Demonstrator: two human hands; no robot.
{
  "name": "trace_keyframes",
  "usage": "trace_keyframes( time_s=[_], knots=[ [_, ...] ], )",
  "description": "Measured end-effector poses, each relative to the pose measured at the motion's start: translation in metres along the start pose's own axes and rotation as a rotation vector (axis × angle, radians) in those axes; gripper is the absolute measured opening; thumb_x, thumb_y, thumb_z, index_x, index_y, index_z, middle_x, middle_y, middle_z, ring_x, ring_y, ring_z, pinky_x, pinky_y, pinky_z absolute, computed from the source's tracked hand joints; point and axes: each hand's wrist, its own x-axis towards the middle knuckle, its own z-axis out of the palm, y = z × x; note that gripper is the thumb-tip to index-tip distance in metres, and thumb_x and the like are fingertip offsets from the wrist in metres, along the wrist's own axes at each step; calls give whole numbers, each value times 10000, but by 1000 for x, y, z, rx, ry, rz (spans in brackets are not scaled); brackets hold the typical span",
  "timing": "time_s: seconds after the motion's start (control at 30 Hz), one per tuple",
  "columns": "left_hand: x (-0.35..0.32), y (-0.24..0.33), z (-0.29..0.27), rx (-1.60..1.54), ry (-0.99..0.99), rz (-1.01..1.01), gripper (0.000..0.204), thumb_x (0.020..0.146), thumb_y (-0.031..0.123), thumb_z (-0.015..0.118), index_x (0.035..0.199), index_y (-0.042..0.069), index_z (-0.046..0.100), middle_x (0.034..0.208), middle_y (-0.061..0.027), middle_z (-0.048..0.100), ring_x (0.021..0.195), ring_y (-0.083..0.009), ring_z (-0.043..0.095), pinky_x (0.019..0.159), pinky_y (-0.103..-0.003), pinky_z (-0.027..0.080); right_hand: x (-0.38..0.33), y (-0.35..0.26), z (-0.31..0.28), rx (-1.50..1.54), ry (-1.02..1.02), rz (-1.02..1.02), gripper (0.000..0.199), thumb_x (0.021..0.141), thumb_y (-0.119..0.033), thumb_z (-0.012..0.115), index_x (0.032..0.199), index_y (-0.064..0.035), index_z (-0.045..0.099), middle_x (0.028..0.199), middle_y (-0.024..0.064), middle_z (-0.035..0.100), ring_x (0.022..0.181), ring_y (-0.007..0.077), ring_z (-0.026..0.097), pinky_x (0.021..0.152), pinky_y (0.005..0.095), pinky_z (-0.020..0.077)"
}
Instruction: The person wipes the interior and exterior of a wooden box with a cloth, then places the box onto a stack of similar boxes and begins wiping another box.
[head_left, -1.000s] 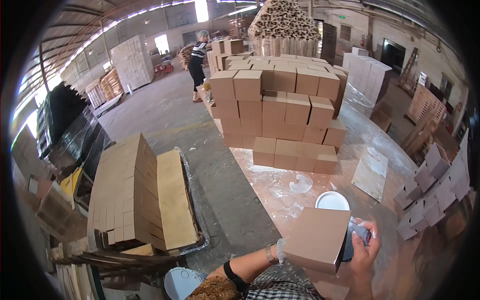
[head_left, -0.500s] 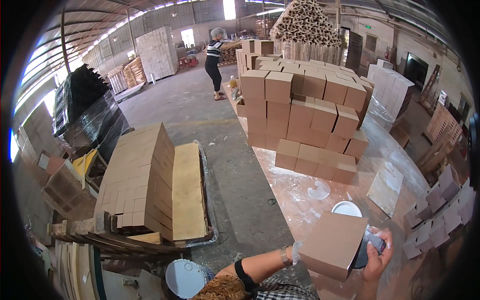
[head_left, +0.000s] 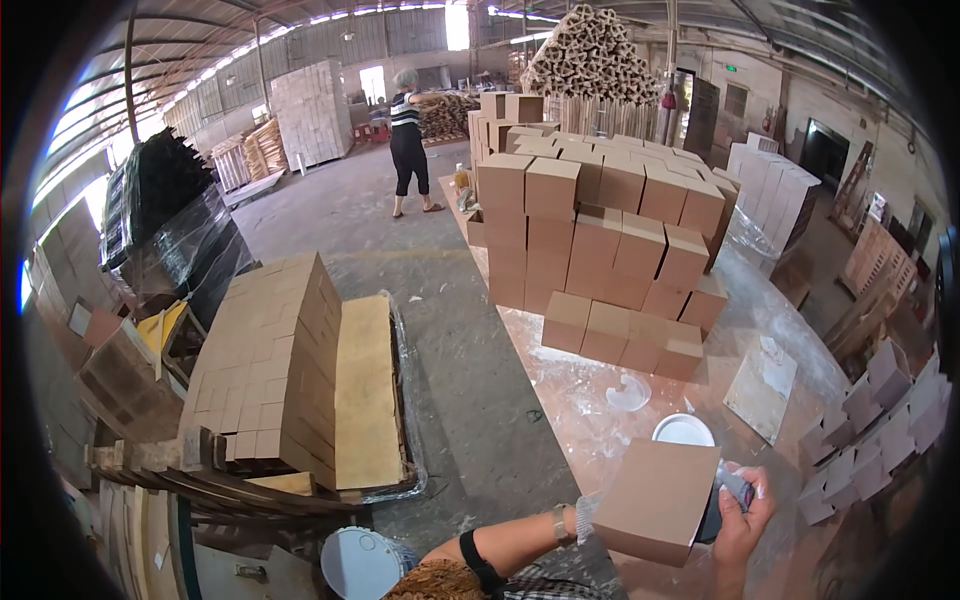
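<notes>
Near the bottom right, a plain brown cardboard box [head_left: 655, 500] was held above the plastic-covered table [head_left: 590, 400], the left hand [head_left: 585, 518] mostly hidden behind it, the right hand [head_left: 740, 515] closed around a dark tool [head_left: 722, 500] against its side. Beyond stood a white bowl [head_left: 684, 431] and stacked brown boxes [head_left: 600, 240].

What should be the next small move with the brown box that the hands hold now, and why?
Probably set the brown box down beside the lowest row of the stack of boxes. The left hand is mostly hidden behind the box; the right hand grips its far side together with a dark tool. The box looks closed, and bare table lies between it and the stack.
</notes>
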Motion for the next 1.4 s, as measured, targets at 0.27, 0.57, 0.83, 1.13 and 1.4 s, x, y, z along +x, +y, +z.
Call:
trace_keyframes(
  time_s=[0.27,0.57,0.83,1.13,1.4],
  knots=[
    [-1,11,-10,70,-6,-37,566,788,217,593,1268,1,386,1207,-160,478,1113,-281,464,926,-363,380,-1,-15,6,-13,-138,-111,185,691,-86,580,837,-15,491,877,132,574,827,204,538,779,312,405],
    [-17,-46,-36,-812,293,-592,526,795,225,585,1242,5,412,1147,-146,518,1045,-263,509,887,-355,405,25,-6,-7,709,113,84,247,660,-58,629,868,-30,498,903,150,596,820,238,579,750,339,473],
    [-7,-31,-31,-458,120,-516,516,800,225,581,1241,13,419,1147,-142,521,1049,-261,508,894,-352,401,16,-13,-14,769,10,311,269,694,-91,662,890,-51,483,888,132,604,811,224,601,718,330,496],
    [-7,-25,-34,-390,150,-514,504,806,226,578,1240,21,427,1147,-137,524,1055,-258,507,902,-350,396,18,-44,10,417,-239,273,135,774,-52,609,874,-2,534,889,89,624,788,90,529,706,251,432],
    [9,-5,-46,-313,64,-652,502,801,224,585,1246,37,445,1213,-134,494,1125,-265,465,938,-344,369,18,-38,28,107,-254,134,178,760,-69,605,886,32,528,838,144,594,711,179,545,661,295,434]
  ],
)
